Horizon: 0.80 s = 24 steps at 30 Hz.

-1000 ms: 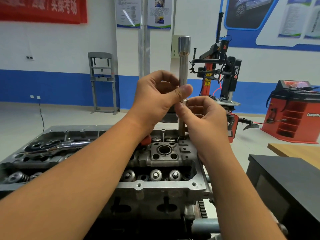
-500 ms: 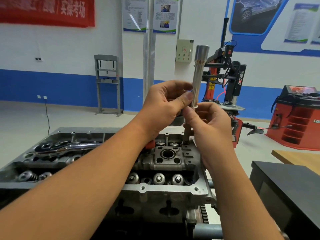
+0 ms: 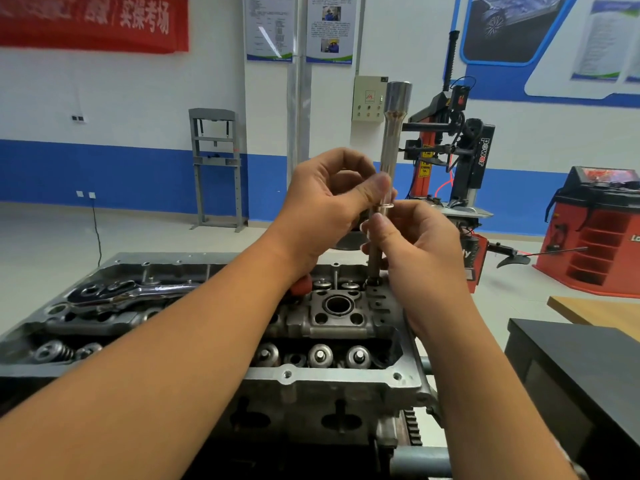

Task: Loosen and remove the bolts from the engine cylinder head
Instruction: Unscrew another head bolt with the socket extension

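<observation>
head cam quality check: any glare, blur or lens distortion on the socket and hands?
Head view: even indoor light, soft shadows; bright highlights on the long socket and the ratchet lying on the cylinder head; left hand and right hand fairly sharp, thumb tips slightly soft; wide-angle lens stretches the forearms; wall posters unreadable.

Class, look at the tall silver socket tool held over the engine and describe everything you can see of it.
The tall silver metal socket tool is a polished steel tube, wider at its top end and narrowing to a long stem. It stands nearly upright, leaning slightly right, above the grey cast-metal cylinder head. The left hand pinches its stem; the right hand grips the darker bolt shank below, whose foot sits in a hole at the head's far right corner.
</observation>
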Each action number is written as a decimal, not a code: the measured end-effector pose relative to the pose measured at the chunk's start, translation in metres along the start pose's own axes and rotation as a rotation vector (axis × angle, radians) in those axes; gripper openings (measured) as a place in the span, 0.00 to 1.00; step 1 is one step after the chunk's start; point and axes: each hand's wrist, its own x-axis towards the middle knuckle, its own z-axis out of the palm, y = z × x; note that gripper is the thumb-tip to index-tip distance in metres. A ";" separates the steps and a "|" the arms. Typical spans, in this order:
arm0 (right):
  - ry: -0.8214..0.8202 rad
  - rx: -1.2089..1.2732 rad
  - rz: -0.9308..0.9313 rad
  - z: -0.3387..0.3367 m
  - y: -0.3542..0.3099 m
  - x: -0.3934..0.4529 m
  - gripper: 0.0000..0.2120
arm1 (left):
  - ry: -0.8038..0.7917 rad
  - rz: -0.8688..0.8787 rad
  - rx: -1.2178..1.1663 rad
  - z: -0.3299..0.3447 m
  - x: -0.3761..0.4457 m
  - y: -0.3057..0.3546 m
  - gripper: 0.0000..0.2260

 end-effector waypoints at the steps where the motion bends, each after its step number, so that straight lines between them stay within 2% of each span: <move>1: -0.034 0.030 0.015 -0.001 0.000 0.000 0.04 | -0.011 -0.009 -0.040 0.000 -0.001 0.002 0.04; 3: -0.089 0.090 0.045 -0.002 0.000 0.001 0.06 | -0.020 -0.017 -0.047 -0.002 -0.001 0.002 0.05; 5: -0.076 0.132 0.059 -0.001 -0.001 0.000 0.06 | -0.023 -0.013 -0.016 -0.003 0.000 0.001 0.07; 10: 0.165 -0.077 -0.073 0.001 0.002 -0.002 0.10 | 0.043 0.011 0.065 -0.003 0.002 -0.002 0.11; 13: 0.104 -0.064 -0.082 0.001 0.001 -0.002 0.04 | 0.011 0.002 0.046 -0.003 0.002 -0.002 0.13; 16: 0.012 -0.024 -0.049 0.002 -0.002 -0.002 0.06 | 0.003 -0.006 0.050 -0.003 0.002 -0.004 0.16; 18: 0.038 -0.018 -0.042 0.001 -0.002 -0.002 0.03 | 0.047 0.012 0.113 -0.003 0.004 -0.005 0.14; 21: 0.113 -0.131 -0.101 0.001 -0.002 -0.003 0.09 | 0.114 0.037 0.182 -0.003 0.004 -0.007 0.14; 24: 0.096 -0.129 -0.084 0.003 -0.004 -0.004 0.07 | 0.081 0.043 0.133 -0.004 0.004 -0.007 0.09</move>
